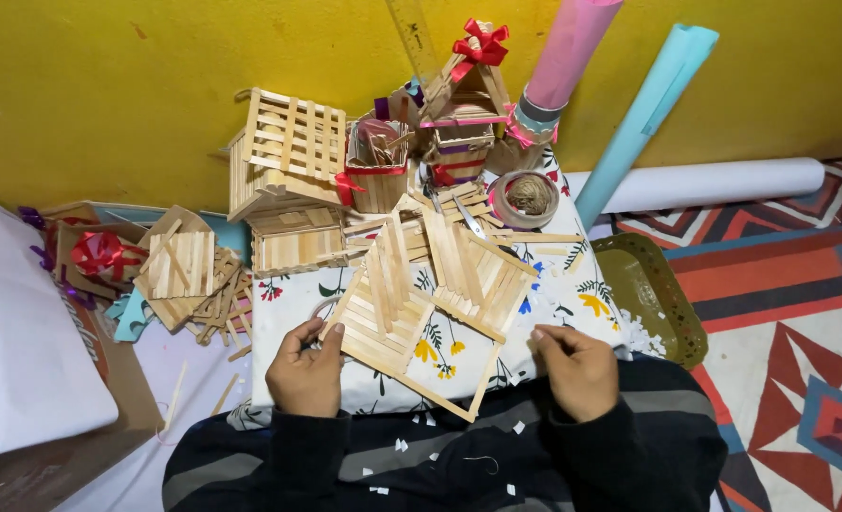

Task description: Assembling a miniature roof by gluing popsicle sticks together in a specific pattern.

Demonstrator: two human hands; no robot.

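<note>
My left hand (307,370) grips the near left corner of a flat panel of glued wooden craft sticks (383,313) that lies on a small table covered with a flowered white cloth (572,289). A second stick panel (473,275) leans against the first one. A long single stick (440,398) runs along the near edge, joined to another that goes up to the second panel. My right hand (582,370) rests at the table's near right, fingers curled; whether it pinches anything is hidden.
Stick-built crates (288,152), a stick cup (378,175), a ribboned stick house (468,81) and a twine spool (530,194) crowd the table's far side. Paper rolls (643,118) lean on the yellow wall. A green tray (648,294) sits right; loose sticks (189,275) and boxes sit left.
</note>
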